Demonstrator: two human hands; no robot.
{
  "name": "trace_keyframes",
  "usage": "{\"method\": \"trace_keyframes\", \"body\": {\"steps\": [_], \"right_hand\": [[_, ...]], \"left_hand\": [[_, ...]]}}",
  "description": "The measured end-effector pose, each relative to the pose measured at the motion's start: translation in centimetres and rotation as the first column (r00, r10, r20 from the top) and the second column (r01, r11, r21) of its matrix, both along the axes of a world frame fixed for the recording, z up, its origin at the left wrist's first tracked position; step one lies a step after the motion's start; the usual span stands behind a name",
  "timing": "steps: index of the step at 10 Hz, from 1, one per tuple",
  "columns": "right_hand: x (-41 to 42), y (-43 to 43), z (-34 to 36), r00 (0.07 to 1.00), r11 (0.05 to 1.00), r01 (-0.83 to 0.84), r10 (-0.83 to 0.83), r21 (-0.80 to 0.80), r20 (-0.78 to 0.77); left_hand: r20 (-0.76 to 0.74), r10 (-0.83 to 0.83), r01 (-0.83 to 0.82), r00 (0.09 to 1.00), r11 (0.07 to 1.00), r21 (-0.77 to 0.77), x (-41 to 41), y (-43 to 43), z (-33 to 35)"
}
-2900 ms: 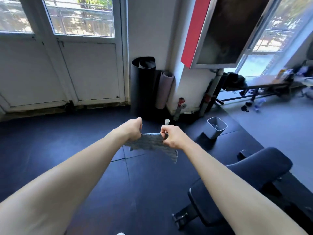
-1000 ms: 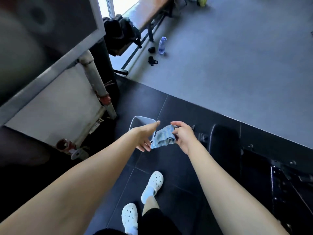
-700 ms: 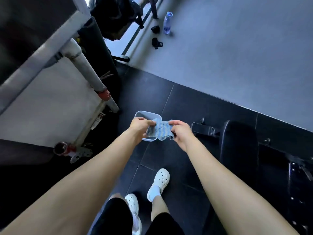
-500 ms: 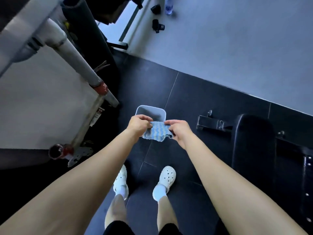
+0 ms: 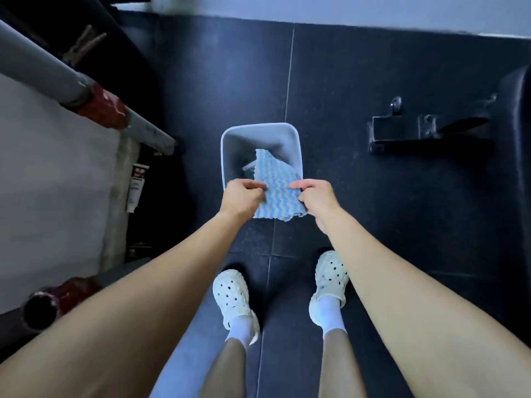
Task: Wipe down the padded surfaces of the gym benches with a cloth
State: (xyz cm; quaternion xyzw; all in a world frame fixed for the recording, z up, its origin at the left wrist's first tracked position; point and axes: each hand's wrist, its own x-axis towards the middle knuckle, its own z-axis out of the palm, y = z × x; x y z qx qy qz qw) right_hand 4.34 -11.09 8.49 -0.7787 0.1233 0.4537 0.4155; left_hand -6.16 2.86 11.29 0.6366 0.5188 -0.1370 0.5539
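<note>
A blue-and-white striped cloth (image 5: 277, 188) is stretched between my two hands. My left hand (image 5: 240, 199) pinches its left edge and my right hand (image 5: 315, 198) pinches its right edge. The cloth hangs over the near rim of a small grey bin (image 5: 230, 145) on the floor, with one corner pointing into the bin. The black padded gym bench (image 5: 517, 133) shows only at the right edge of the view, with its black metal foot (image 5: 413, 133) reaching left toward the bin.
Black rubber floor tiles (image 5: 344, 67) lie all around. My two white clogs (image 5: 232, 294) stand just behind the bin. A grey pipe with a red fitting (image 5: 97, 106) slants along the white wall at left, and a red-rimmed tube end (image 5: 43, 308) lies at lower left.
The view has tilted further down and closer to the bin. My hands, both gripping the cloth, have moved over the bin's near rim, and the cloth is spread wider.
</note>
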Motion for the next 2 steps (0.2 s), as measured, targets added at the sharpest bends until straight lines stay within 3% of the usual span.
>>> {"method": "trace_keyframes", "body": {"steps": [1,2], "right_hand": [[-1.8,-0.9,-3.6,0.993,0.994,-0.085,0.078,-0.075,-0.087],[-3.4,-1.4,-5.8,0.98,0.97,-0.173,0.154,-0.17,-0.123]], "left_hand": [[-0.178,-0.166,0.158,0.97,0.986,-0.061,-1.1,-0.5,-4.2],[-0.309,-0.38,0.372,0.872,0.924,-0.086,-1.6,-1.4,-6.7]]}}
